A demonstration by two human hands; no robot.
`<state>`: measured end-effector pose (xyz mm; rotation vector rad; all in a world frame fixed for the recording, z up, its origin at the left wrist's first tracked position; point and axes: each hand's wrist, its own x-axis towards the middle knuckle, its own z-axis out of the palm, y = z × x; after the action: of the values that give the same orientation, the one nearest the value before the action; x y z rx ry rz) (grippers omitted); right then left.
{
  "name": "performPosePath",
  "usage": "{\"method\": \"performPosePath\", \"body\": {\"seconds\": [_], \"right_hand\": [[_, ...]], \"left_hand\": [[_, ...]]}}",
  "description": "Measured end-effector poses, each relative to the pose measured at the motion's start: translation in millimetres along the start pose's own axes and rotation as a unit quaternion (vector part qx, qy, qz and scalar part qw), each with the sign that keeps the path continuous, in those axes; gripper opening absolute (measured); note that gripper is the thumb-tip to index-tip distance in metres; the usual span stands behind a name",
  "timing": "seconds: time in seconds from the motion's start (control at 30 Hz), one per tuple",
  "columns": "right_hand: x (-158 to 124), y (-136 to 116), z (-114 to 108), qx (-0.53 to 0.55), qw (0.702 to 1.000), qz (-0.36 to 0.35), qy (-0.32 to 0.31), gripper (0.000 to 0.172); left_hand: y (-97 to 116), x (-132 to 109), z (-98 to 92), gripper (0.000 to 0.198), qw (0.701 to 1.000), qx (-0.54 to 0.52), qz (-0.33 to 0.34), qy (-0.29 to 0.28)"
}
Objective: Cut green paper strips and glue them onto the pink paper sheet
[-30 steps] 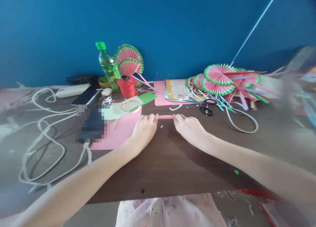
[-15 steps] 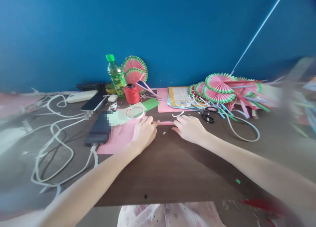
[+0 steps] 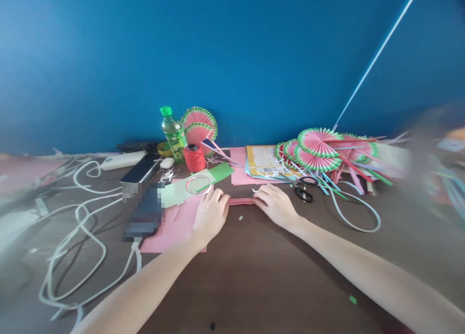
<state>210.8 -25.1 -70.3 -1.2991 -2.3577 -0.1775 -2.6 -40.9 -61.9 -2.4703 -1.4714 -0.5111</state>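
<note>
On the brown desk, both hands (image 3: 243,210) pinch a pink paper strip (image 3: 241,202); no writing legible.

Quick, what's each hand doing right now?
Left hand: closed on the left end of the folded pink paper strip.
Right hand: closed on the strip's right end.

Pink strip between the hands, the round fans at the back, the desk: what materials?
Pink strip: looks like matte coloured paper, folded narrow, pinched by left hand and right hand.
Fans: pleated paper, with crisp radial folds and green edging.
Desk: dark wood-look top, probably laminate, with a faint sheen.
</note>
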Motion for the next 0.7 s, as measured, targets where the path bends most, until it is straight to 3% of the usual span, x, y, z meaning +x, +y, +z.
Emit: {"method": "performPosePath", "body": {"seconds": [0.33,0.5,0.7], "right_hand": [[6,4,-1,0.117,0.992,0.036,-0.008,0.013],[5,4,0,0.134,0.991,0.009,-0.014,0.036],[5,8,11,0.141,0.99,-0.019,0.017,0.02]], "left_hand": [[-5,4,1.8,0.016,0.998,-0.06,-0.023,-0.027],[-7,7,2.0,0.016,0.996,-0.07,-0.041,-0.026],[-8,7,5.6,0.015,0.991,-0.124,-0.056,-0.012]]}}
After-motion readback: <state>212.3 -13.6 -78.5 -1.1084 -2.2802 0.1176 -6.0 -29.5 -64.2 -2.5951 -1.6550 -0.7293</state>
